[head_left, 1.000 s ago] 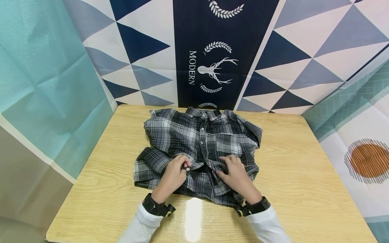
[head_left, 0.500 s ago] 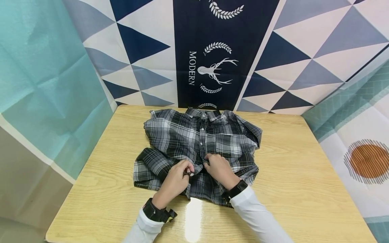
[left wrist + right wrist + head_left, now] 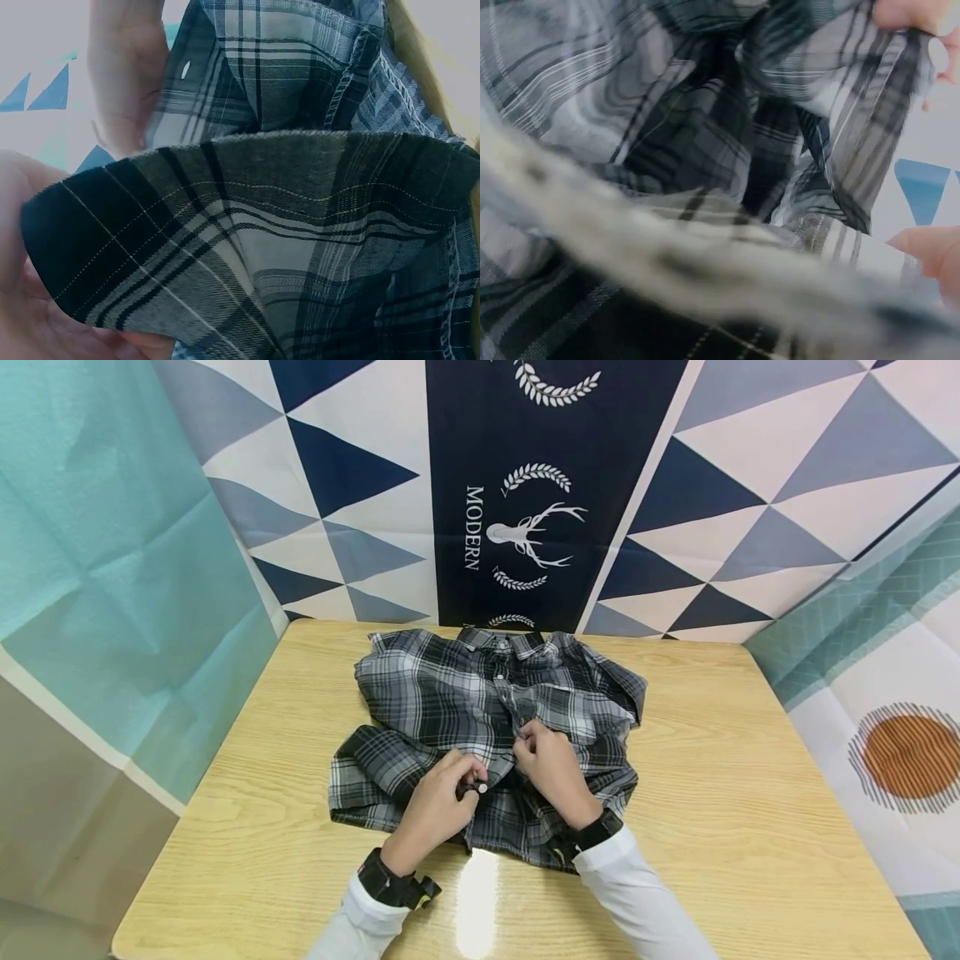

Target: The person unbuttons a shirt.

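A grey, black and white plaid shirt [image 3: 442, 693] lies front up, collar away from me, its upper buttons fastened. My left hand [image 3: 442, 793] pinches one front edge low down, beside a white button [image 3: 482, 787]. To its right, my right hand [image 3: 555, 772] pinches the other front edge and holds it raised. A pale slit like a buttonhole [image 3: 185, 70] shows on that strip in the left wrist view. The right wrist view has the button [image 3: 937, 54] at my left fingertips, while blurred cloth covers its lower part. The two edges are apart at the hands.
The shirt lies on a light wooden table [image 3: 712, 793]. A patterned cloth [image 3: 360, 468] hangs behind the table's far edge. One folded sleeve [image 3: 375, 756] lies by the shirt's lower left. Each wrist wears a black strap [image 3: 386, 881].
My right hand has moved left from the shirt's right side and now grips the front edge, lifting it. My left hand has shifted slightly right with the button.
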`<state>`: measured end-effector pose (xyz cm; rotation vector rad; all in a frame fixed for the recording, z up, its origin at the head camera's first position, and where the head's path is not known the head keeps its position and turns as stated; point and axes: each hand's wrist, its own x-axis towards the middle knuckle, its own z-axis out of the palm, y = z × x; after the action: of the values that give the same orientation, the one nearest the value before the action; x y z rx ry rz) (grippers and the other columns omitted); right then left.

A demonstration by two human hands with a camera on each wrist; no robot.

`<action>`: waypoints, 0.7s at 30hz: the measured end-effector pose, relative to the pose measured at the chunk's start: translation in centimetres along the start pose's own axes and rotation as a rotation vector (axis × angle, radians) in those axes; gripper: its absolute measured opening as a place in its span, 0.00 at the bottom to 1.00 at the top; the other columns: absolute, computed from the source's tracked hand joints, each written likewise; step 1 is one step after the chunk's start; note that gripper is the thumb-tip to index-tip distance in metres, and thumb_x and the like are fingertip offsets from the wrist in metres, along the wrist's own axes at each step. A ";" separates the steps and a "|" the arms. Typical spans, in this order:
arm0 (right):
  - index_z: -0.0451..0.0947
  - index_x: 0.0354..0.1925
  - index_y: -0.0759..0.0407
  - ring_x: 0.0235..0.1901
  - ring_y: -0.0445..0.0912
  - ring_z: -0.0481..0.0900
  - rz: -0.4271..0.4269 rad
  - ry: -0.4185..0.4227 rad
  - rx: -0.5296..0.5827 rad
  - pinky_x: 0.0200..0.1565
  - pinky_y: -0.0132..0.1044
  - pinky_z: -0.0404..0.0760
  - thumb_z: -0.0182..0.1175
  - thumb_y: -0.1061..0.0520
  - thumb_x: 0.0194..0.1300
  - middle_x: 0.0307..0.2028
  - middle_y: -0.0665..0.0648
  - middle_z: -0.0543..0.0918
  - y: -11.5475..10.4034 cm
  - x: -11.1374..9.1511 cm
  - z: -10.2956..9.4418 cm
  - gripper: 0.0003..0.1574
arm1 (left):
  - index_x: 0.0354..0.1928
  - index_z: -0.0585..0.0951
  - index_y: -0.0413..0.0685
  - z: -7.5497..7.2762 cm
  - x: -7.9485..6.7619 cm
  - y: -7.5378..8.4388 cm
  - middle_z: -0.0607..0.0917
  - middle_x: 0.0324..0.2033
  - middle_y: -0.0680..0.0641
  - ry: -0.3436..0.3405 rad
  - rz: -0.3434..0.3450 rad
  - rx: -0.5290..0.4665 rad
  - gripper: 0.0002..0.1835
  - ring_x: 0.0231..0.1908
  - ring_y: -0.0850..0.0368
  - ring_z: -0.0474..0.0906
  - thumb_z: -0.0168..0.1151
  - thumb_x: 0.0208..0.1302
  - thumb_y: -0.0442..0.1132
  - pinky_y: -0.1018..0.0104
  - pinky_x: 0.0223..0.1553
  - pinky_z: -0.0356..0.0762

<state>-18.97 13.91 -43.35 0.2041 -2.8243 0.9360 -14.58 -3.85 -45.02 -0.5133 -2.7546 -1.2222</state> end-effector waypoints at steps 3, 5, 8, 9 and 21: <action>0.77 0.40 0.64 0.14 0.39 0.69 0.018 0.032 0.049 0.21 0.33 0.69 0.52 0.60 0.64 0.22 0.53 0.79 -0.2 -0.1 -0.4 0.10 | 0.38 0.75 0.60 0.1 0.1 0.2 0.68 0.31 0.57 0.007 0.008 -0.007 0.11 0.30 0.63 0.65 0.60 0.54 0.36 0.70 0.29 0.64; 0.76 0.41 0.64 0.15 0.40 0.69 0.022 0.053 0.068 0.22 0.33 0.69 0.52 0.59 0.65 0.23 0.54 0.80 -0.2 -0.2 -0.5 0.10 | 0.39 0.75 0.59 0.2 0.2 0.5 0.67 0.30 0.57 0.026 0.037 -0.024 0.11 0.30 0.64 0.64 0.62 0.54 0.38 0.71 0.29 0.64; 0.76 0.41 0.64 0.16 0.40 0.71 0.012 0.104 0.091 0.23 0.34 0.71 0.52 0.58 0.66 0.24 0.55 0.82 -0.3 -0.2 -0.6 0.11 | 0.40 0.75 0.55 0.5 0.1 1.0 0.67 0.28 0.57 0.053 0.131 -0.083 0.10 0.29 0.65 0.64 0.63 0.56 0.38 0.73 0.30 0.64; 0.76 0.42 0.64 0.16 0.41 0.71 0.008 0.118 0.100 0.24 0.34 0.71 0.52 0.58 0.66 0.24 0.55 0.82 -0.4 -0.2 -0.6 0.11 | 0.40 0.75 0.53 0.6 0.1 1.1 0.67 0.28 0.57 0.053 0.170 -0.114 0.09 0.28 0.65 0.63 0.62 0.57 0.37 0.74 0.29 0.65; 0.74 0.43 0.64 0.19 0.44 0.73 -0.069 0.309 0.152 0.26 0.38 0.74 0.52 0.58 0.67 0.25 0.57 0.83 -1.4 -0.7 -1.2 0.11 | 0.49 0.76 0.44 1.2 1.1 3.1 0.81 0.40 0.49 0.007 0.279 -0.291 0.10 0.39 0.61 0.79 0.50 0.68 0.32 0.72 0.41 0.77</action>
<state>-17.92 13.52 -41.71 0.1578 -2.4532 1.0657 -14.53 -0.77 -43.40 -0.8802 -2.4022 -1.5475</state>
